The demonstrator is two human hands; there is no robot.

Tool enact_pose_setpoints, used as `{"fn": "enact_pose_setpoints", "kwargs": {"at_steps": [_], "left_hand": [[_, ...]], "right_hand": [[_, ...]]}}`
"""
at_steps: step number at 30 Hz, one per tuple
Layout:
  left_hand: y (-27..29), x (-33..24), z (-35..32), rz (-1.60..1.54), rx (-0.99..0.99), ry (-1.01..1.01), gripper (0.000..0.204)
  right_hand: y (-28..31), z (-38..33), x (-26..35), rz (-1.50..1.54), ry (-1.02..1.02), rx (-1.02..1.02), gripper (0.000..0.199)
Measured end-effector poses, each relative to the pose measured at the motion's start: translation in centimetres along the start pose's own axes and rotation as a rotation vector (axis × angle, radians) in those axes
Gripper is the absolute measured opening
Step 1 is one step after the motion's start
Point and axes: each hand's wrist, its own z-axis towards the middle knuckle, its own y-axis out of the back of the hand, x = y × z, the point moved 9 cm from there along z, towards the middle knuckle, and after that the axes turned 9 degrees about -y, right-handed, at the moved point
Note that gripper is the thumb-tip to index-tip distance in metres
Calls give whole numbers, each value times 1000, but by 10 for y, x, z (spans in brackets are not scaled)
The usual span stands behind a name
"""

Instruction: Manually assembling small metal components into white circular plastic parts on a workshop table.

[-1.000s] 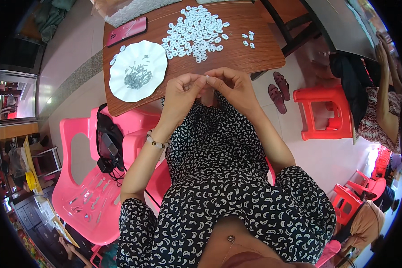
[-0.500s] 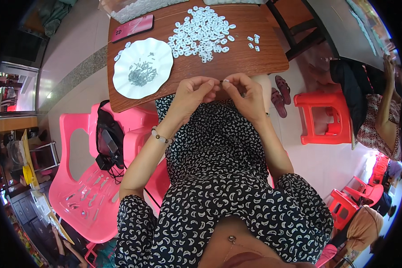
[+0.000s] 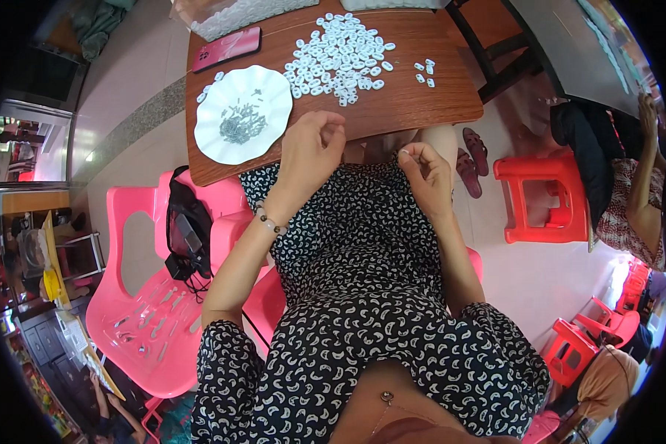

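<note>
We see a brown wood surface (image 3: 422,103) w/ a white wavy plate (image 3: 243,113) on its left part, small grey metal bits in it. Next to the plate lies a big pile of white rings (image 3: 338,55). Our left hand (image 3: 312,150) is at the surface's near edge, fingers curled in & pressed together. Our right hand (image 3: 425,172) is over the lap, fingers pinching a tiny white piece (image 3: 404,153). The 2 hands are apart.
</note>
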Motion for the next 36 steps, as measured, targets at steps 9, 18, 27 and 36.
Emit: {"fn": "enact_pose_setpoints", "kwargs": {"at_steps": [9,18,27,36], "left_hand": [[132,81,42,406,-120,97,14],[130,123,48,542,38,214,19],[123,125,55,603,-27,133,17],[12,24,0,-621,231,338,13]], "right_hand": [[-12,-8,-15,-1,-88,56,11],[-37,-1,-10,-60,-124,102,13],[-46,4,-7,-85,-106,113,11],[-52,12,28,122,-121,143,13]]}}
